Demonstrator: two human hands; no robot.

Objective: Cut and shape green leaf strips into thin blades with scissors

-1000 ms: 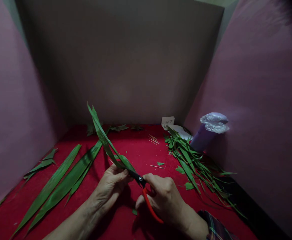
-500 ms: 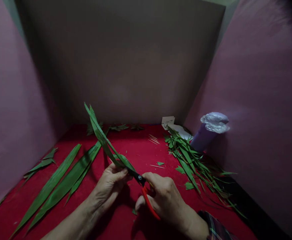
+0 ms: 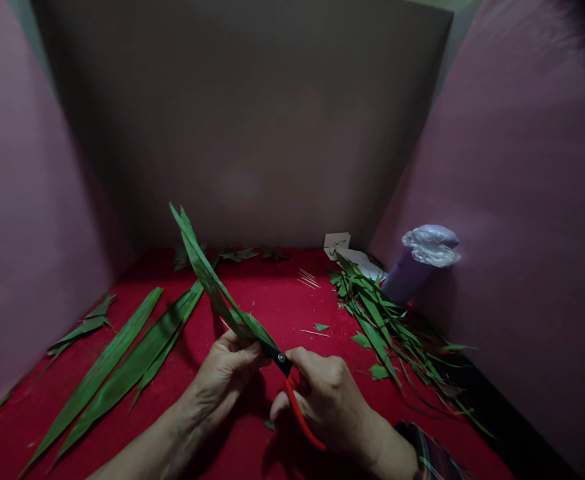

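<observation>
The left hand [image 3: 232, 370] is covering the lower end of the long green leaf [image 3: 202, 267], and the blade tips of the red-handled scissors [image 3: 281, 360] are lying out of sight there. The right hand [image 3: 329, 393] is hiding part of the handles. The bottom edge is cutting off the left forearm [image 3: 147, 440] and the plaid sleeve [image 3: 428, 453]. Leaf strips [image 3: 375, 310] are screening the foot of the purple cylinder [image 3: 403, 277]. Writing on the white card [image 3: 337, 241] is looking too small to read. Dim leaves [image 3: 239, 255] along the back are blurring into shadow, and the toothpicks [image 3: 309, 279] are crowding too finely to count.
</observation>
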